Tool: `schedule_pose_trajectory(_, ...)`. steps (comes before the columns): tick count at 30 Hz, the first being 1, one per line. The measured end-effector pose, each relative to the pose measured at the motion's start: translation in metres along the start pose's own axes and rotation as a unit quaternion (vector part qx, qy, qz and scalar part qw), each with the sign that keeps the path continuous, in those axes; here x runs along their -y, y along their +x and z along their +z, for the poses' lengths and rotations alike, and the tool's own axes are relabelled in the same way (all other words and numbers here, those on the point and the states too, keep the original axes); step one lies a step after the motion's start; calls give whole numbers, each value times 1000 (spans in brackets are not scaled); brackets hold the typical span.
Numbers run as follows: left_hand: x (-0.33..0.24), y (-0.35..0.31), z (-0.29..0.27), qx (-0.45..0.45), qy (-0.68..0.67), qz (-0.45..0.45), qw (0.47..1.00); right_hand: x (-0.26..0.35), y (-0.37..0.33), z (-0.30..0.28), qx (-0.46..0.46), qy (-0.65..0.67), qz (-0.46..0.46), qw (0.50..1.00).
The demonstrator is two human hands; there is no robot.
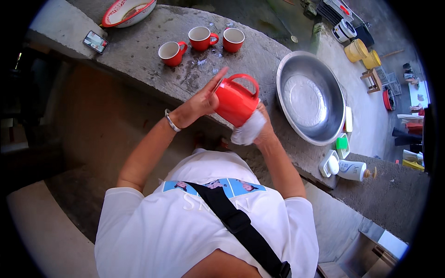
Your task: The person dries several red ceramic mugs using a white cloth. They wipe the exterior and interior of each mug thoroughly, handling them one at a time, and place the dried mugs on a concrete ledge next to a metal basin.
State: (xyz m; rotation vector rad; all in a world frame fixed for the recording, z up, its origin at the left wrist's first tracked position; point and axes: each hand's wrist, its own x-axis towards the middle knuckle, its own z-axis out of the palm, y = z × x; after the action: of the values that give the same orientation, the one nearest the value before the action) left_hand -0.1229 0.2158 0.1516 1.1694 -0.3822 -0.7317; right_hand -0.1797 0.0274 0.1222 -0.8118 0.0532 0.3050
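Note:
Tilted on its side in front of me is a red mug (235, 103), its handle turned up and away from me. My left hand (202, 103) closes around the mug's left end, near the rim, with one finger stretched along it. A white cloth (249, 129) is bunched in my right hand (265, 125) and pressed against the mug's other end; most of the right fingers are hidden behind it. Beyond, on the concrete ledge (139, 60), stand three upright red mugs with pale insides: the left one (171, 53), the middle one (202, 39) and the right one (233, 40).
To the right sits a large metal basin (308, 99). Beside it are a green block in a dish (342, 142), a white soap dish (329, 163) and a white bottle (352, 170) lying down. A phone (95, 41) and a red-rimmed enamel basin (128, 12) rest at the far left.

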Motion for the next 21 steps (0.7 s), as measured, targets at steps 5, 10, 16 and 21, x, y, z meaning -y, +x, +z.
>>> schedule_pose_trajectory(5, -4, 5, 11, -48, 98, 131, 985, -11, 2, 19, -56, 0, -69, 996)
schedule_pose_trajectory(10, 0, 7, 13, -129, -23, -42, 990, -7, 21, -6, 103, -592, -350, 719)
schedule_pose_trajectory(16, 2, 6, -3, -76, 152, 79, 982, -9, 8, 1, -15, -246, -171, 954)
schedule_pose_trajectory(21, -8, 1, 6, -14, 158, 150, 976, -1, -7, 24, -39, -588, -308, 747)
